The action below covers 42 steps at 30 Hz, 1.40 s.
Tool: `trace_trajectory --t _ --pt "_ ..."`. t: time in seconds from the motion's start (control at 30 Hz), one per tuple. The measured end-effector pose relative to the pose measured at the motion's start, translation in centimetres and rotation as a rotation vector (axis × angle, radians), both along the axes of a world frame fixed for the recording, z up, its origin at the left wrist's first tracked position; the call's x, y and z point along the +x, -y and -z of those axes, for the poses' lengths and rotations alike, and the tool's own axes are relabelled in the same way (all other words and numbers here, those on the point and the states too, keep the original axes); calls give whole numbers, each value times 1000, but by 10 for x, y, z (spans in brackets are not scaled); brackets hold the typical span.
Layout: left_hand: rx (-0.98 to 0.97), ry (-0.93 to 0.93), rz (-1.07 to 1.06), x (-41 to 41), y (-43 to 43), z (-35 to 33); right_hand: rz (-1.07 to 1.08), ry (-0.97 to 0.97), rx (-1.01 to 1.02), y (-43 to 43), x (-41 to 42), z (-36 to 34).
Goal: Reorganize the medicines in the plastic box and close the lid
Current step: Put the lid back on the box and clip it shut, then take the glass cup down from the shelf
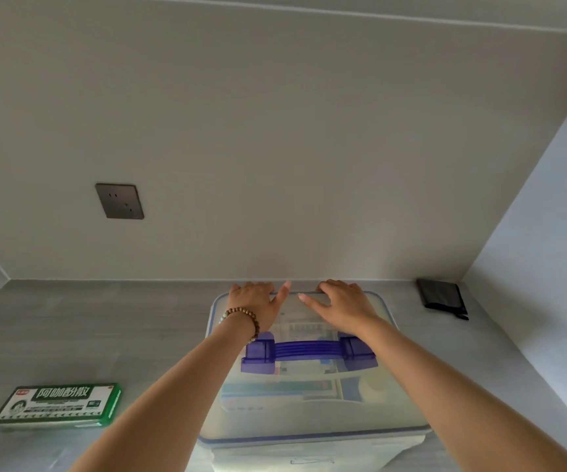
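Currently the plastic box stands toward the counter's back edge, right of centre, lid on. My left hand and right hand each hook their fingers over the lid's far rim, tips hidden, thumbs lying flat on top. Judgement: press evenly along this rim until it seats, then work the near edge; green medicine packet lies out near the front-left edge, so check it before latching.

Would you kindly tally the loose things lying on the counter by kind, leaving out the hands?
plastic box: 1
green medicine pack: 1
black cloth: 1
Total: 3
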<state>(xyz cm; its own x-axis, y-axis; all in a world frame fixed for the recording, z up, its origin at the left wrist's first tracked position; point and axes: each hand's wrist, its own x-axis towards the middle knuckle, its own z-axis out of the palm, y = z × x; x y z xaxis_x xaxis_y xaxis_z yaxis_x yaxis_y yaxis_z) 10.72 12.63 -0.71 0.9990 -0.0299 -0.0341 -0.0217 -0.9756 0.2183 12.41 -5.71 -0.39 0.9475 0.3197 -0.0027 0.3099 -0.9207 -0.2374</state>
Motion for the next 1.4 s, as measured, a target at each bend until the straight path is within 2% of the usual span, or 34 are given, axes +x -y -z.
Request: trace_trajectory --t 0.23,0.43,0.6,0.77,0.93,1.1,1.23,1.4 --pt "-27 16 5 -3 2 -3 26 -15 20 -1 -7 -6" --pt "-162 -19 10 -16 -9 -36 34 -123 212 8 -19 -44" --pt "-104 111 104 -33 -14 -139 -56 7 279 28 -48 -135" --pt "-5 338 157 -65 -8 -247 -177 288 233 46 -91 -233" --pt "-26 598 235 -99 -7 -335 -259 477 237 53 -119 -314" --pt "-76 747 200 -94 -8 -394 -270 597 301 50 -114 -376" --pt "16 736 124 -66 -5 -419 -234 586 289 52 -84 -406" --pt "-189 576 124 -30 -1 -435 -174 508 327 56 -41 -430"
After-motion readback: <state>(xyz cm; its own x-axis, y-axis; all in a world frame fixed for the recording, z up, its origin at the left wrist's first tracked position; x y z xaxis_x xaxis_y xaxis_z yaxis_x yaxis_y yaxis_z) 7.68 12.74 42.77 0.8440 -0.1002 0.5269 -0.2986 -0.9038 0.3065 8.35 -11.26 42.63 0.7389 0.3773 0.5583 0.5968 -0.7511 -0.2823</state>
